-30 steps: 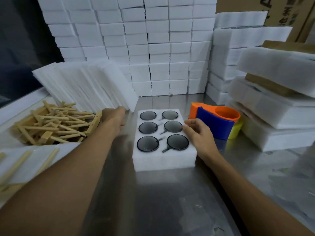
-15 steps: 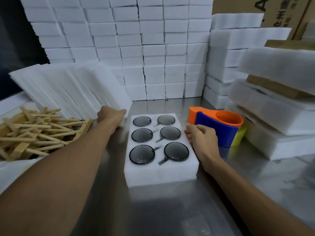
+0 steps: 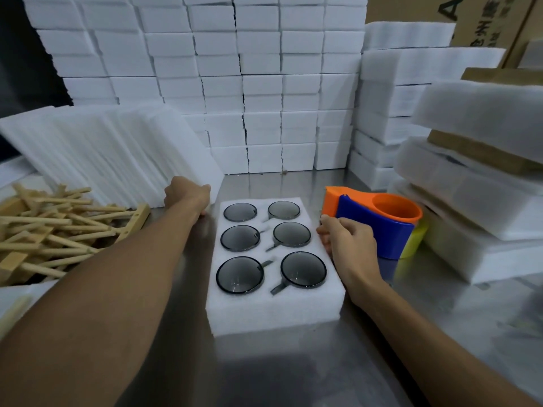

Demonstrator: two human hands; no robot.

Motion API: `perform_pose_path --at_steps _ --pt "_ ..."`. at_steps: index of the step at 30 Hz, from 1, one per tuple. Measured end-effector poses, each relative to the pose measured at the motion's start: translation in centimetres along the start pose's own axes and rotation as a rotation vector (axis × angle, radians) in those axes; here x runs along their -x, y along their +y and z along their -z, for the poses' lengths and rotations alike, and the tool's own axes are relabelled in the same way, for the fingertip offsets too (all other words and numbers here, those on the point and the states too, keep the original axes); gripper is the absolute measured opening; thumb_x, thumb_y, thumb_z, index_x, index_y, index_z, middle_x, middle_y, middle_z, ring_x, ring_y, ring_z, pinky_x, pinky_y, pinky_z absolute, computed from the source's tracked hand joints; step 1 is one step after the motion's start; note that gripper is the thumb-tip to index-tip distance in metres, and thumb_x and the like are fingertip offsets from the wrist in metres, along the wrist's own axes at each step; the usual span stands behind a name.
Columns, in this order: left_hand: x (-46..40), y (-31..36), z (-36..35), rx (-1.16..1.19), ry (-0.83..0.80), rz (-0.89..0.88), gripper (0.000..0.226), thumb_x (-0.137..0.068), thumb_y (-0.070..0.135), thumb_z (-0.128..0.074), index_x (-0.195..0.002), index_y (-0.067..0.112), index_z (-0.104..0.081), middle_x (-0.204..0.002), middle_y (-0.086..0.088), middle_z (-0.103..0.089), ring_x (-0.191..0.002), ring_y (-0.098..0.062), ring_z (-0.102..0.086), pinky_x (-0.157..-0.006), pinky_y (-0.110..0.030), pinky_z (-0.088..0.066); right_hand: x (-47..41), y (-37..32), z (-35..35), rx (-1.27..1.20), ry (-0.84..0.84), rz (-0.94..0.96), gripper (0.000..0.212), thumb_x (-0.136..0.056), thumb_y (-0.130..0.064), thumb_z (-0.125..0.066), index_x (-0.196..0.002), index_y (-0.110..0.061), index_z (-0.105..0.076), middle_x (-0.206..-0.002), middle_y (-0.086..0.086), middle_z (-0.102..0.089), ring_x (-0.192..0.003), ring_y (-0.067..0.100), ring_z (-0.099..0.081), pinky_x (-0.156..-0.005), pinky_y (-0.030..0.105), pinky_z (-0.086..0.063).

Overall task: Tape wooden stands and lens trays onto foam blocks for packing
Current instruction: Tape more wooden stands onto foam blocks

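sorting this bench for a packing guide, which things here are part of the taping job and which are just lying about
Part of the job:
- white foam tray of six round dark lenses
- pile of pale wooden stands
- orange and blue tape dispenser
- leaning thin white foam sheets

Lying about:
- brown cardboard box
- wall of stacked white foam blocks

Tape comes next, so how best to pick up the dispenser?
Take the tape dispenser by its blue body, from the near side with the right hand already beside it; the long curved wall faces that hand, and foam stacks crowd its far right.
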State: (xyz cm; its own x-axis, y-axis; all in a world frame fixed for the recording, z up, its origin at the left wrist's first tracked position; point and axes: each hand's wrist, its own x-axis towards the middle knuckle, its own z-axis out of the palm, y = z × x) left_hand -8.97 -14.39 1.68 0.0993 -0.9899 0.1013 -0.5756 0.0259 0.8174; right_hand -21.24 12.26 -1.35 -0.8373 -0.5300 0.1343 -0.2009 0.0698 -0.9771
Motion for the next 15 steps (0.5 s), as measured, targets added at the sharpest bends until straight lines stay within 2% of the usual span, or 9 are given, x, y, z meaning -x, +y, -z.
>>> perform_pose_path --at_steps 2,4,6,7,9,10,13,15 --pt "-0.1 -0.1 -0.1 0.009 -0.017 0.015 0.03 -0.079 0.029 -0.072 -0.099 0.007 -0.066 -0.112 -0.012 -0.067 -0.089 -0.033 -0.066 -0.068 -0.031 -0.051 -0.1 0.1 -0.1 -0.007 0.008 0.001 0.03 -0.09 -0.04 -0.06 -0.074 -0.018 -0.072 -0.068 -0.008 -0.071 -0.067 0.013 -0.066 -0.079 0.046 -0.057" --pt "0.0 -0.2 -0.1 0.035 -0.017 0.02 0.031 -0.079 0.026 -0.068 -0.103 0.008 -0.067 -0.112 -0.012 -0.067 -0.098 -0.036 -0.064 -0.077 -0.034 -0.051 -0.1 0.2 -0.1 -0.013 0.011 0.003 0.03 -0.089 -0.04 -0.06 -0.073 -0.018 -0.072 -0.068 -0.007 -0.071 -0.068 0.013 -0.066 -0.079 0.045 -0.057" --pt "0.6 -0.2 0.1 0.09 -0.02 0.025 0.027 -0.078 0.024 -0.064 -0.099 0.009 -0.069 -0.105 -0.01 -0.069 -0.095 -0.035 -0.065 -0.078 -0.034 -0.054 0.0 0.2 -0.1 -0.019 0.011 0.004 0.03 -0.09 -0.039 -0.061 -0.073 -0.018 -0.072 -0.068 -0.006 -0.071 -0.069 0.014 -0.066 -0.079 0.045 -0.057" --pt "0.9 -0.2 0.3 0.118 -0.023 0.021 0.023 -0.077 0.024 -0.061 -0.093 0.009 -0.069 -0.098 -0.009 -0.069 -0.09 -0.034 -0.066 -0.074 -0.033 -0.055 0.0 0.2 -0.1 -0.02 0.011 0.006 0.03 -0.09 -0.039 -0.061 -0.073 -0.018 -0.072 -0.068 -0.006 -0.071 -0.069 0.015 -0.066 -0.078 0.045 -0.057" --pt "1.7 -0.1 0.8 0.157 -0.017 -0.005 0.013 -0.078 0.022 -0.057 -0.079 0.01 -0.063 -0.082 -0.005 -0.065 -0.078 -0.032 -0.063 -0.058 -0.027 -0.045 0.1 0.2 -0.1 -0.022 0.012 0.01 0.029 -0.089 -0.039 -0.061 -0.073 -0.018 -0.071 -0.067 -0.006 -0.071 -0.067 0.014 -0.065 -0.077 0.044 -0.057" --pt "2.2 0.0 1.1 0.177 -0.007 -0.021 0.012 -0.079 0.021 -0.056 -0.076 0.011 -0.061 -0.078 -0.004 -0.063 -0.074 -0.032 -0.06 -0.057 -0.026 -0.041 0.1 0.2 -0.1 -0.024 0.011 0.013 0.029 -0.089 -0.039 -0.061 -0.073 -0.018 -0.071 -0.066 -0.006 -0.071 -0.066 0.013 -0.064 -0.076 0.043 -0.056" --pt "4.0 0.6 2.1 0.258 0.057 -0.055 0.011 -0.085 0.024 -0.056 -0.085 0.014 -0.061 -0.079 -0.001 -0.059 -0.071 -0.027 -0.055 -0.065 -0.028 -0.039 0.2 0.2 0.0 -0.029 0.006 0.029 0.027 -0.091 -0.037 -0.061 -0.073 -0.019 -0.071 -0.065 -0.006 -0.069 -0.066 0.013 -0.063 -0.072 0.039 -0.054" --pt "5.3 0.9 2.9 0.34 0.112 -0.073 0.008 -0.087 0.022 -0.054 -0.088 0.015 -0.057 -0.073 0.004 -0.054 -0.062 -0.018 -0.051 -0.054 -0.025 -0.035 0.2 0.2 0.0 -0.034 -0.001 0.036 0.027 -0.092 -0.035 -0.061 -0.074 -0.018 -0.072 -0.066 -0.005 -0.069 -0.066 0.013 -0.063 -0.071 0.038 -0.053"
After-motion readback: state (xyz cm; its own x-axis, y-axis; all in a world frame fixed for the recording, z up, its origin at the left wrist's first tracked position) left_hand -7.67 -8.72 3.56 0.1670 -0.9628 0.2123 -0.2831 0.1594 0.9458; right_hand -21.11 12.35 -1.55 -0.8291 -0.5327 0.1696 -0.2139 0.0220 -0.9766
